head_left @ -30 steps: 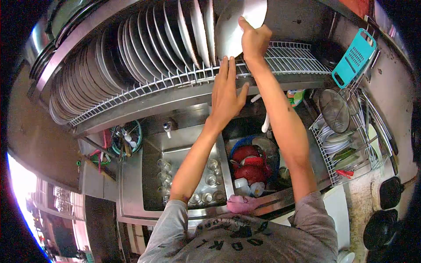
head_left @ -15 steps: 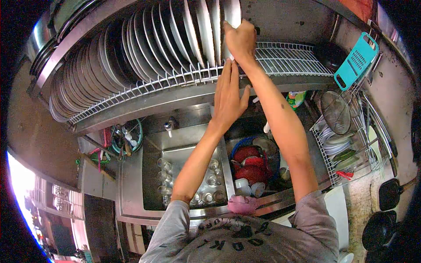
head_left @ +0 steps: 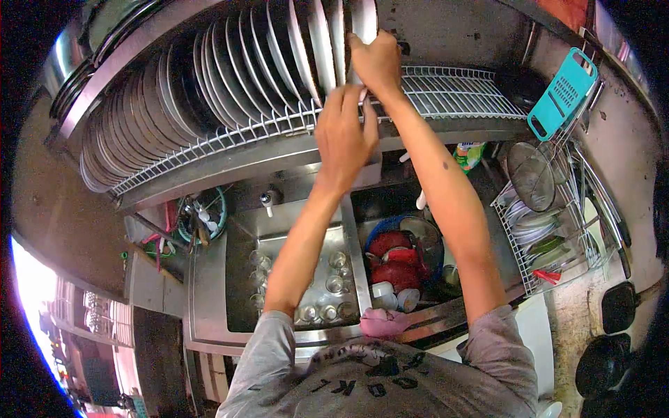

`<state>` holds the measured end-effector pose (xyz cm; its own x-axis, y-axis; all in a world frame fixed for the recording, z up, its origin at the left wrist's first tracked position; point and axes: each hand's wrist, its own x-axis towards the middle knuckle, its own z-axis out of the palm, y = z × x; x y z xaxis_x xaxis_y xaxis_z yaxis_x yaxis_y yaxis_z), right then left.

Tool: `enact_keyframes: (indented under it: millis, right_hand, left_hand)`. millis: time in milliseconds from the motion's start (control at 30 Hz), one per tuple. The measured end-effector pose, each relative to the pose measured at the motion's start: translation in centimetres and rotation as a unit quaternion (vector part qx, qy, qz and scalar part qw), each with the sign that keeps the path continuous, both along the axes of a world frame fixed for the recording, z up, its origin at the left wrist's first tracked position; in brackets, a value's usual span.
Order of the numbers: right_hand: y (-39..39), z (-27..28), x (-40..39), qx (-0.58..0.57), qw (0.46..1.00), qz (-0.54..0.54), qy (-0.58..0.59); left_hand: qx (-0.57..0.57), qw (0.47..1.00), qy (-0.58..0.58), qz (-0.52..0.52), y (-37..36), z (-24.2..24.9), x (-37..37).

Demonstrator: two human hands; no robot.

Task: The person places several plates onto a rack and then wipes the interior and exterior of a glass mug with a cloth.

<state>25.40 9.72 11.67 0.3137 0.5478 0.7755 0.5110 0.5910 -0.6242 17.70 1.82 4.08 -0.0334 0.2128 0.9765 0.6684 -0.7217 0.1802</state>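
Note:
A row of upright plates (head_left: pixel 279 63) leans in the white wire rack (head_left: pixel 446 94) above the sink. At its right end stands a white plate (head_left: pixel 364 19), and my right hand (head_left: pixel 378 66) is closed on its right edge, with the fingertips hidden behind it. Lower down, my left hand (head_left: pixel 345 132) has its fingers bent around the bottom edge of the plates at this end of the rack, with the thumb apart on the right. Which plate edge lies between those fingers is partly hidden.
Below, glasses (head_left: pixel 336 283) stand in the left basin. The right basin holds a blue tub (head_left: pixel 376 233) with red items, and white cups beside it. A pink cloth (head_left: pixel 383 322) lies on the front rim. At right are a turquoise grater (head_left: pixel 563 94), a strainer (head_left: pixel 531 177) and a dish basket (head_left: pixel 512 244).
My left hand has shifted left, its straight fingers now bent around the lower plate edge. My right hand stays on the end plate, which has moved slightly left in view.

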Motion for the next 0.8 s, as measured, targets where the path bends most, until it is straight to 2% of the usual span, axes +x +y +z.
enact_keyframes:
  millis: [67, 167, 200, 267, 333, 400, 533, 633, 700, 800]
  right_hand:
    - [0.4, 0.0, 0.1, -0.011, 1.000, 0.001, 0.002]
    - [0.2, 0.1, 0.3, 0.023, 0.996, 0.074, 0.041]
    - [0.1, 0.2, 0.5, 0.022, 0.996, 0.073, 0.042]
    - [0.5, 0.2, 0.8, -0.010, 1.000, 0.006, -0.016]
    - [1.0, -0.5, 0.7, 0.019, 0.999, -0.008, -0.026]
    - [1.2, -0.6, 0.7, 0.047, 0.999, -0.004, -0.017]
    - [0.5, -0.6, 0.4, 0.006, 0.999, 0.031, 0.023]
    - [-0.4, -0.9, 0.4, 0.029, 0.998, 0.001, 0.053]
    - [0.3, -1.3, 0.8, 0.053, 0.994, -0.032, 0.091]
    - [-1.1, -1.2, 1.6, 0.092, 0.985, 0.018, 0.143]
  left_hand:
    - [-0.016, 0.998, 0.036, 0.047, 0.3, 2.5, -0.6]
    - [-0.006, 0.992, 0.063, 0.108, 1.7, 6.2, -1.4]
    - [-0.010, 0.987, 0.082, 0.139, 2.1, 7.2, -1.4]
    - [-0.035, 0.979, 0.107, 0.171, 2.2, 9.9, -1.0]
    - [-0.061, 0.969, 0.133, 0.201, 3.3, 12.1, -0.9]
    - [-0.059, 0.933, 0.208, 0.288, 5.5, 14.2, -1.2]
    - [-0.024, 0.911, 0.260, 0.319, 8.5, 15.6, -1.0]
    - [-0.075, 0.897, 0.292, 0.324, 9.1, 15.6, -0.5]
    - [0.024, 0.897, 0.273, 0.347, 9.7, 14.7, -0.6]
    - [0.024, 0.910, 0.264, 0.319, 9.0, 14.5, -0.9]
